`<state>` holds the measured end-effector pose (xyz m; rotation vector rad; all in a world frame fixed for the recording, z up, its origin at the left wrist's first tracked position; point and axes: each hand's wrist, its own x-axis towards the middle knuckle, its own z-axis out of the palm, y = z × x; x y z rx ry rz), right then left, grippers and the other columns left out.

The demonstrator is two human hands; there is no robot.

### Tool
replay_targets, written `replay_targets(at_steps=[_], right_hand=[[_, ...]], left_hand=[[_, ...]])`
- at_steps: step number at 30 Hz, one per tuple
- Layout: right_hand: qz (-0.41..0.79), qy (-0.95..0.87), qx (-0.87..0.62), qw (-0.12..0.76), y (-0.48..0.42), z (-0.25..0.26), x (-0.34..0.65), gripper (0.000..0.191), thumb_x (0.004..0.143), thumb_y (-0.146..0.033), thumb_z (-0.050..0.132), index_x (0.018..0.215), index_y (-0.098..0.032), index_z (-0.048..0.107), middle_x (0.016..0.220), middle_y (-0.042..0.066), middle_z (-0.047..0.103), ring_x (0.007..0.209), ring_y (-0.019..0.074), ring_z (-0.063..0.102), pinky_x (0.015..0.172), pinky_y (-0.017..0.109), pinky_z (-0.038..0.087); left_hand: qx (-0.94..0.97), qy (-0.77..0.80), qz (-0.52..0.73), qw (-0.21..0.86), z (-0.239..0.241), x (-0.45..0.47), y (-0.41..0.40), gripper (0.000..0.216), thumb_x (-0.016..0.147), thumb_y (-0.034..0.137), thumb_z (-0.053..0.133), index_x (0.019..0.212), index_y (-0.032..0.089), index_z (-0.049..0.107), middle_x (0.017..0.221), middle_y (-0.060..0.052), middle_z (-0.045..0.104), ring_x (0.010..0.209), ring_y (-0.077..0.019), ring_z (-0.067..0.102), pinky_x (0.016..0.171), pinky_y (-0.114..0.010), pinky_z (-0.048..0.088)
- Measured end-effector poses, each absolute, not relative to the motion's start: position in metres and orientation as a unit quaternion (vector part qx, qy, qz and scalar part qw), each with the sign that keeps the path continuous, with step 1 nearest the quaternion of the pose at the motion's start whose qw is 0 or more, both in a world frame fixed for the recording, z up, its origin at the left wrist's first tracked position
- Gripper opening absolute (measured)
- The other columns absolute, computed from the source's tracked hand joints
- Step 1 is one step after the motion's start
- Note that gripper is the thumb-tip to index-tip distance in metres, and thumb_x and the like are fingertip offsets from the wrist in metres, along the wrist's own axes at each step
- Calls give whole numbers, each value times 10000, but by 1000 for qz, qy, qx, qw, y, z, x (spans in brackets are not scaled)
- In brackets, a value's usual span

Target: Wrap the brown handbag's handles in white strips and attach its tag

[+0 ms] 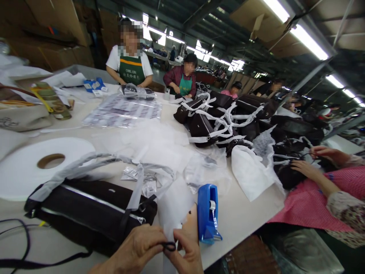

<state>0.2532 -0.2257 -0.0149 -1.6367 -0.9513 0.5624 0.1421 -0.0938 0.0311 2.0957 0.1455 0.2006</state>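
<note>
Own hands: two, left hand (137,249) and right hand (185,257). Black loop (170,246) pinched between their fingers (156,239): one. Dark bag (91,211) just left of the fingers: one. Blue tape dispenser (207,213) just right of them: one. White roll (42,165) well beyond, leftward: one. Co-worker's hands (306,169) far right: two. Green-aproned persons (131,70) far opposite: two. Heaped dark bags (222,121) far ahead, rightward: number indeterminable.

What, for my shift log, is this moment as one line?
left hand: pinching thin black cord loop | right hand: pinching same loop | beside: dark zippered fabric bag, blue plastic tape dispenser
</note>
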Motion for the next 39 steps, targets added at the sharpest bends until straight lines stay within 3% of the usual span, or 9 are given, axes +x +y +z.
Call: replay_targets(at_steps=[4, 8, 12, 18, 32, 39], right_hand=[[247, -401, -696, 542, -233, -15, 262, 263, 803, -444, 551, 859, -241, 709, 671, 9, 662, 634, 153, 604, 576, 234, 476], [121, -473, -728, 482, -248, -8, 273, 167, 836, -307, 535, 875, -246, 686, 713, 13, 671, 654, 155, 601, 597, 255, 448], [6, -547, -745, 381, -259, 5, 283, 146, 838, -180, 520, 902, -223, 644, 703, 13, 661, 650, 154, 595, 581, 271, 415], [-75, -629, -727, 265, -262, 13, 289, 154, 818, -115, 522, 937, -179, 597, 668, 21, 635, 618, 156, 572, 560, 280, 404], [-137, -609, -737, 261, -260, 14, 283, 245, 807, -99, 481, 1010, -161, 604, 738, 64, 662, 689, 203, 588, 627, 345, 421], [-132, -656, -697, 256, -245, 21, 272, 250, 795, -100, 533, 1038, -120, 587, 746, 72, 664, 667, 193, 583, 573, 320, 402]], left_hand=[[833, 83, 103, 537, 36, 139, -90, 236, 900, 257, 398, 920, 224, 630, 914, -18, 605, 823, -114, 583, 743, -187, 443], [818, 135, 130, 543, 37, 137, -88, 228, 889, 260, 413, 855, 214, 634, 780, 9, 571, 708, -99, 558, 661, -168, 434], [845, 125, 138, 501, 33, 138, -90, 253, 900, 279, 397, 797, 210, 617, 661, 31, 542, 610, -85, 527, 578, -152, 399], [898, 98, 138, 405, 33, 141, -94, 279, 905, 222, 364, 717, 180, 566, 623, 26, 525, 571, -87, 521, 532, -171, 358], [922, 107, 0, 371, 42, 146, -90, 164, 842, 125, 437, 766, 190, 567, 712, 29, 589, 639, -113, 562, 582, -207, 375], [918, 107, -1, 383, 39, 148, -89, 164, 823, 87, 443, 786, 194, 563, 745, 24, 593, 669, -119, 566, 594, -208, 380]])
